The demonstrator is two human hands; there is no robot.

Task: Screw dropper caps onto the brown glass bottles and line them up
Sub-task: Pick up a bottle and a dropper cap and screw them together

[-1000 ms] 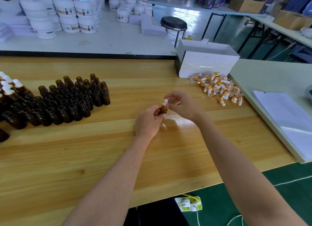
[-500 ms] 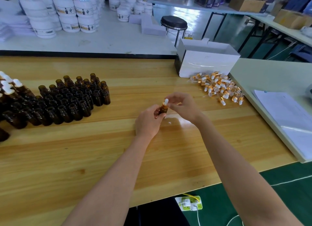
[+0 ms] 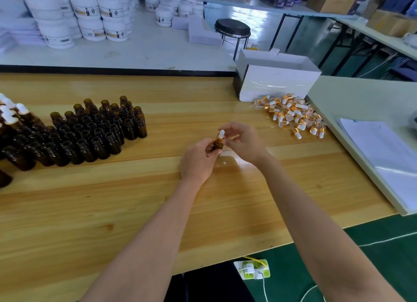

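Bench (image 3: 135,211) of pale wood, seen from above. At its middle, the left grip (image 3: 198,159) curls round an upright brown glass bottle (image 3: 218,145). The right grip (image 3: 243,144) pinches the dropper cap (image 3: 221,134) on the bottle's neck. Uncapped bottles (image 3: 97,130) crowd toward the left edge. Loose caps (image 3: 293,117) lie heaped near the far right corner, beside a white box (image 3: 277,83).

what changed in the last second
Very little: the right hand turned slightly at the dropper cap, as if twisting it. The left hand still grips the brown bottle in the same spot. Uncapped bottles and cap pile unchanged.
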